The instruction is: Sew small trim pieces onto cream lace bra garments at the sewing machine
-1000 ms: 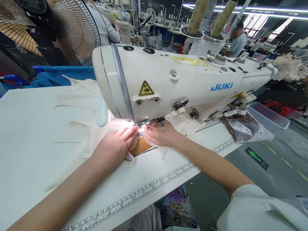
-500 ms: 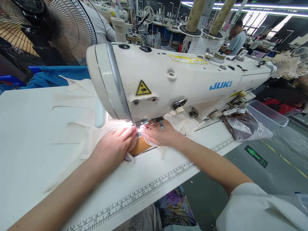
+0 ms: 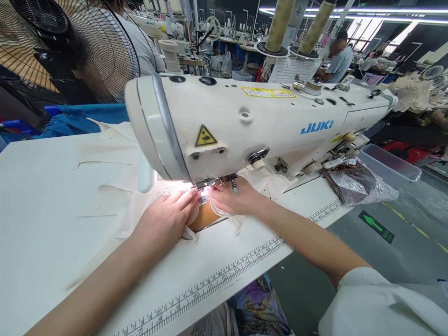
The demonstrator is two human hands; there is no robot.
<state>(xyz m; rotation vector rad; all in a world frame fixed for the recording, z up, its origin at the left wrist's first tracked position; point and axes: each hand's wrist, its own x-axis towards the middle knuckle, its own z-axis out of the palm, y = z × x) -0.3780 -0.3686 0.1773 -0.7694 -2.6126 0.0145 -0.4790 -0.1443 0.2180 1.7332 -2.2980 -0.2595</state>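
Note:
A white sewing machine (image 3: 231, 126) stands over the white table (image 3: 45, 200), its needle area brightly lit. My left hand (image 3: 164, 217) lies palm down on pale fabric (image 3: 156, 196) left of the needle, its fingers together and reaching to the presser foot. On the other side my right hand (image 3: 236, 198) rests on a pale piece with a lacy edge (image 3: 219, 210), its fingertips partly hidden behind the machine's thread parts. Between the hands an orange-brown plate (image 3: 205, 216) shows. Thin pale strips hang toward the table's front edge.
More pale cloth pieces (image 3: 108, 196) lie at the left. A plastic bag of dark material (image 3: 357, 182) and a clear bin (image 3: 392, 163) are at the right. A large fan (image 3: 63, 51) stands at the back left. A person (image 3: 338, 60) is in the background.
The camera view has tilted slightly, so the machine's head and the table sit a little lower. Both hands remain beside the needle, with hardly any visible movement.

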